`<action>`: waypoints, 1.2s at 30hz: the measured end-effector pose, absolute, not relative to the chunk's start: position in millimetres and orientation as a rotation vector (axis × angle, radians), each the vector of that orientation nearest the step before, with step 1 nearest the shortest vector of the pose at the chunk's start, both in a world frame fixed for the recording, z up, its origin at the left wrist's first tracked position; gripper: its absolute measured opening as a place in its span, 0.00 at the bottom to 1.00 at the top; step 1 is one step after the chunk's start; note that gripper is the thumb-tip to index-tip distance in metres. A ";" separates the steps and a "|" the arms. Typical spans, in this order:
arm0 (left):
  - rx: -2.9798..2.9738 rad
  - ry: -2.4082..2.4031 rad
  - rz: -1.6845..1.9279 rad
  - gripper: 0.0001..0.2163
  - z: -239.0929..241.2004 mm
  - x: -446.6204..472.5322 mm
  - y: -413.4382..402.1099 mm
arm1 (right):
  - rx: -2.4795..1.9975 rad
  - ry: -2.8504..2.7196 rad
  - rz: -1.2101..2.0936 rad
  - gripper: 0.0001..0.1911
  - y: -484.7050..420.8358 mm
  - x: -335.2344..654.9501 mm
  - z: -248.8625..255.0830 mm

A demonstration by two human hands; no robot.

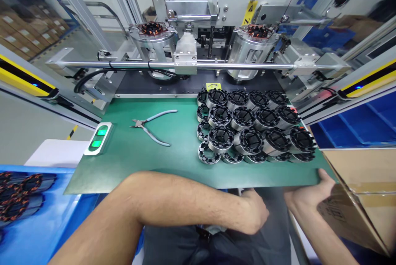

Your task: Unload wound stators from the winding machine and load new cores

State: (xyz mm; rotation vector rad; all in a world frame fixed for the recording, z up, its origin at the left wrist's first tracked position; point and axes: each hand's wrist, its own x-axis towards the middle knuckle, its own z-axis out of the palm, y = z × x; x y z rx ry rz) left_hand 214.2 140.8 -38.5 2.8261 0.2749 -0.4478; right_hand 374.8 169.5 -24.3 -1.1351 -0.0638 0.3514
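Note:
My left forearm reaches across the front of the green work table (173,166). My left hand (255,211) is closed just below the table's front edge; its fingers are turned away, and a small pale bit shows beside them. At the front right corner, my right hand (312,193) grips the table edge, thumb on top and fingers hidden beneath. Behind my hands stand rows of stator cores (249,141), steel rings with black slotted insulation, partly stacked on each other. Diagonal cutters (140,124) with grey-blue handles lie spread on the table's left half.
A winding machine with two metal spindles (157,44) stands behind the table, a stator with copper windings on each. Left are a green-lit switch box (100,138) and a blue bin (62,207) with wound stators. A cardboard box (365,170) stands at right.

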 end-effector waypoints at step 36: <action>2.833 0.241 -0.485 0.14 -35.8 213.3 140.9 | -1.137 -0.068 0.346 0.12 168.9 372.4 -22.0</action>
